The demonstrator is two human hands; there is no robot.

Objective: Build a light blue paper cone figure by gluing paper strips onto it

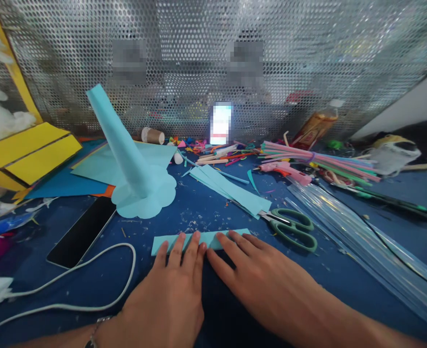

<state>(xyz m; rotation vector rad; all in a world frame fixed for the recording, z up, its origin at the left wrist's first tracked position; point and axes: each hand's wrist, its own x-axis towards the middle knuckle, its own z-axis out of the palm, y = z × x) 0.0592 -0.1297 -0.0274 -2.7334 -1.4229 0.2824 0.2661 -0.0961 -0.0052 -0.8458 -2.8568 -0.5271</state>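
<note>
Pale blue paper strip (pixel 200 240) beneath both open grips
left grip (pixel 164 295) and right grip (pixel 267 278) lie flat, unclenched, fingertips on the strip; it rests on the blue surface (pixel 187 203); green-handled scissors (pixel 293 229) lie ahead of the right grip

Blue paper strip (pixel 198 240) partly hidden under left hand (pixel 166 295), right hand (pixel 260 275); upright phone's screen (pixel 221 123) blurred, unreadable.

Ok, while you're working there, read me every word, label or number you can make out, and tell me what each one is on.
Bottle label: printed, but too blurred to read.
Phone screen: lit, but too bright and blurred to read.
Pixelated patches on the metal mesh: nothing readable.
No text can be quoted.
</note>
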